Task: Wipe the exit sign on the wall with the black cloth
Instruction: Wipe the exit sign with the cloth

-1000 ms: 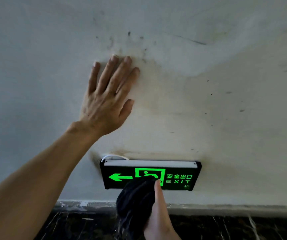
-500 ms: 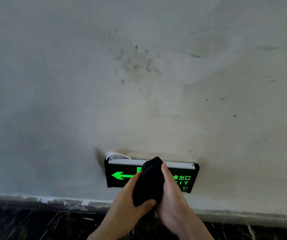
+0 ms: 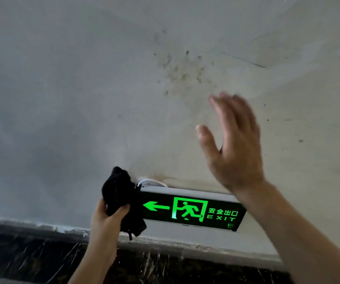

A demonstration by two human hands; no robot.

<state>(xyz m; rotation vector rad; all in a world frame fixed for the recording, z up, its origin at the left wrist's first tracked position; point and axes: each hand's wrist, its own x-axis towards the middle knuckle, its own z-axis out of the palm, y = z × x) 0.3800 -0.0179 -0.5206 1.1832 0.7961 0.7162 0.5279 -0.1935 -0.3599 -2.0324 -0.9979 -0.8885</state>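
Note:
The exit sign (image 3: 191,210) is a black box with a green arrow, a running figure and green lettering, fixed low on the pale wall. My left hand (image 3: 106,220) grips the bunched black cloth (image 3: 119,193) and presses it against the sign's left end. My right hand (image 3: 234,144) is raised above the sign's right end with fingers spread, blurred by motion, holding nothing. Its forearm covers the sign's right edge.
The wall (image 3: 83,99) is grey-white with brown stains and specks (image 3: 181,68) above the sign. A white cable (image 3: 150,182) loops out at the sign's top left corner. A dark marble skirting (image 3: 31,259) runs below a chipped paint edge.
The cloth passed from my right hand to my left and moved from the sign's middle to its left end. My right hand let go and rose toward the wall.

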